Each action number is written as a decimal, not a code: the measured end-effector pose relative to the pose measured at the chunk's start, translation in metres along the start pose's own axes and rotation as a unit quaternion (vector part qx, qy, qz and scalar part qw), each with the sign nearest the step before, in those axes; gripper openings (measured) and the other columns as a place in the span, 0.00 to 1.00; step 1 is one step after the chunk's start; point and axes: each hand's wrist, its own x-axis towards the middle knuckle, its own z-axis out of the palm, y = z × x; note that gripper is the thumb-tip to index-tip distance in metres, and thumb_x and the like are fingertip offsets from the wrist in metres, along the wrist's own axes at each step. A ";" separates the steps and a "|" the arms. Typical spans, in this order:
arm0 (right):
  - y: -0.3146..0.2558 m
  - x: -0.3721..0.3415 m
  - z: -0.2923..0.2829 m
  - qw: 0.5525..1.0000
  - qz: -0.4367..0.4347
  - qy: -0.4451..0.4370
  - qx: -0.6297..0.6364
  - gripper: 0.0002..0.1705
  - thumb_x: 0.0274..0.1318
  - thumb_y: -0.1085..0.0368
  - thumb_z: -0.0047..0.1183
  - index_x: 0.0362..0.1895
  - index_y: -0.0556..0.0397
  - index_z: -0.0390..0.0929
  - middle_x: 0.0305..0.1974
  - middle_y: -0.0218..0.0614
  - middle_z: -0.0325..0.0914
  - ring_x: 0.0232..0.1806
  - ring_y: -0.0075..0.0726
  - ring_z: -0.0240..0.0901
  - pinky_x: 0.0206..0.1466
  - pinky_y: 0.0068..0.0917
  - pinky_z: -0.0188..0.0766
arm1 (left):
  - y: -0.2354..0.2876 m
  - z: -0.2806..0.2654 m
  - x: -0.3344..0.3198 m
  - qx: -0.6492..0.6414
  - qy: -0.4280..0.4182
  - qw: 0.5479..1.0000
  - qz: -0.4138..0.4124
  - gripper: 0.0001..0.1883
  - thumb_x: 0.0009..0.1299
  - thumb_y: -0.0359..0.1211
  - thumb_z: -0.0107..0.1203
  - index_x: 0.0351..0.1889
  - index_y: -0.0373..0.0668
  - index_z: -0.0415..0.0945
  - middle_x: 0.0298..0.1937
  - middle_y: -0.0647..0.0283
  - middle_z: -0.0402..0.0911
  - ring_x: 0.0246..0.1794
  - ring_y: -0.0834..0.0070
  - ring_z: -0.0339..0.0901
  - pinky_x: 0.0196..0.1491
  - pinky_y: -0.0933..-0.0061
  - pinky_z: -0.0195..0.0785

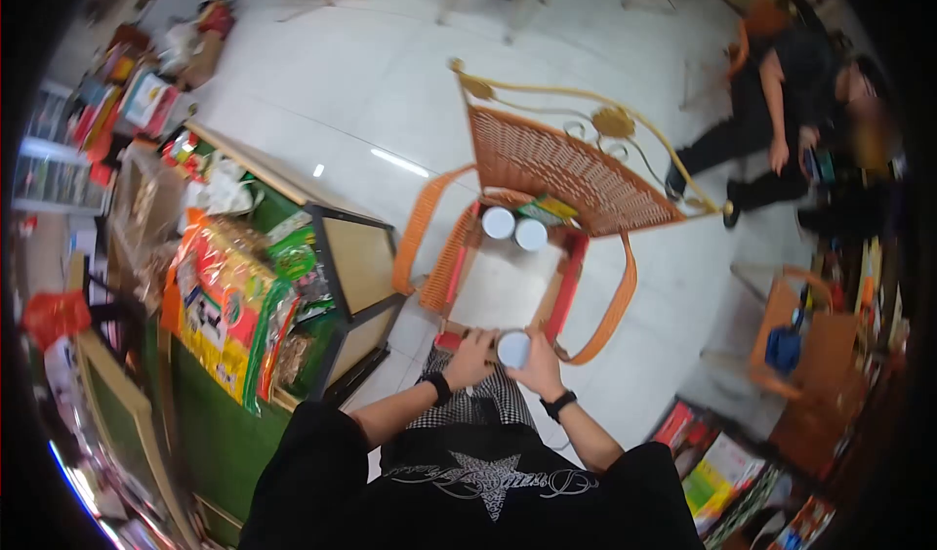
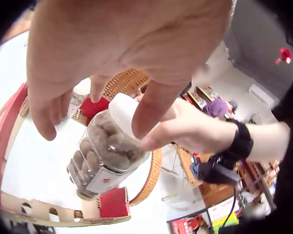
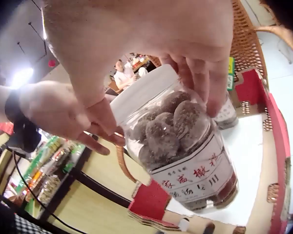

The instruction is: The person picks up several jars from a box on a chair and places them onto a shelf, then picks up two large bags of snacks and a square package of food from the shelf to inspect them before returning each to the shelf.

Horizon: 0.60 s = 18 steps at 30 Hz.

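Two hands (image 1: 470, 359) (image 1: 539, 369), three jars (image 1: 511, 351) (image 1: 498, 223) (image 1: 530, 235) — one held

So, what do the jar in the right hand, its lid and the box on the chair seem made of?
Jar: clear and glossy with reflections, so likely plastic, though glass is possible. Lid: smooth, opaque white, probably plastic. Box: likely cardboard, judging by its layered edges, with smooth-looking red panels.

Black shirt (image 1: 429, 511) with pale star print (image 1: 488, 482), checked trousers (image 1: 500, 404), black wrist straps (image 1: 559, 405)
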 end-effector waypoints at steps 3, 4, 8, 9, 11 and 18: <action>-0.036 -0.007 -0.031 0.998 -0.057 -0.021 0.007 0.44 0.23 0.56 0.69 0.48 0.60 0.63 0.41 0.48 0.69 0.45 0.52 0.69 0.48 0.37 0.67 | 0.042 -0.027 -0.023 0.036 -0.033 0.998 -0.036 0.45 0.43 0.34 0.67 0.60 0.38 0.55 0.56 0.43 0.63 0.59 0.49 0.61 0.61 0.58 0.55; -0.049 -0.008 -0.038 0.996 -0.086 -0.027 0.002 0.44 0.23 0.56 0.69 0.48 0.60 0.63 0.41 0.48 0.69 0.45 0.52 0.69 0.48 0.37 0.67 | 0.049 -0.029 -0.031 0.024 0.002 1.000 -0.018 0.46 0.43 0.35 0.68 0.60 0.36 0.54 0.56 0.44 0.63 0.59 0.49 0.61 0.61 0.58 0.55; -0.097 0.006 -0.060 0.988 -0.147 -0.046 0.012 0.43 0.22 0.53 0.71 0.46 0.59 0.66 0.40 0.46 0.70 0.44 0.48 0.69 0.47 0.36 0.67 | 0.073 -0.049 -0.051 -0.091 0.140 0.986 -0.018 0.42 0.45 0.37 0.68 0.58 0.38 0.56 0.52 0.47 0.68 0.55 0.51 0.65 0.55 0.58 0.62; -0.117 0.008 -0.069 0.983 -0.177 -0.055 0.016 0.42 0.23 0.52 0.70 0.45 0.58 0.67 0.39 0.45 0.69 0.43 0.48 0.69 0.46 0.37 0.66 | 0.080 -0.056 -0.059 -0.091 0.172 0.980 -0.028 0.42 0.45 0.37 0.68 0.58 0.38 0.56 0.52 0.47 0.68 0.55 0.51 0.65 0.55 0.58 0.62; -0.147 0.013 -0.079 0.966 -0.251 -0.062 0.030 0.40 0.23 0.50 0.70 0.43 0.56 0.70 0.37 0.43 0.70 0.40 0.48 0.70 0.44 0.37 0.67 | 0.101 -0.077 -0.078 -0.131 0.242 0.960 -0.058 0.42 0.47 0.40 0.67 0.58 0.39 0.58 0.52 0.48 0.70 0.54 0.52 0.67 0.55 0.59 0.62; -0.260 0.007 -0.076 0.872 -0.449 -0.179 0.076 0.38 0.29 0.54 0.70 0.47 0.57 0.70 0.42 0.43 0.73 0.43 0.45 0.72 0.45 0.35 0.69 | 0.148 -0.144 -0.173 -0.208 0.394 0.888 -0.113 0.45 0.46 0.45 0.69 0.60 0.39 0.59 0.51 0.49 0.73 0.52 0.56 0.71 0.54 0.61 0.63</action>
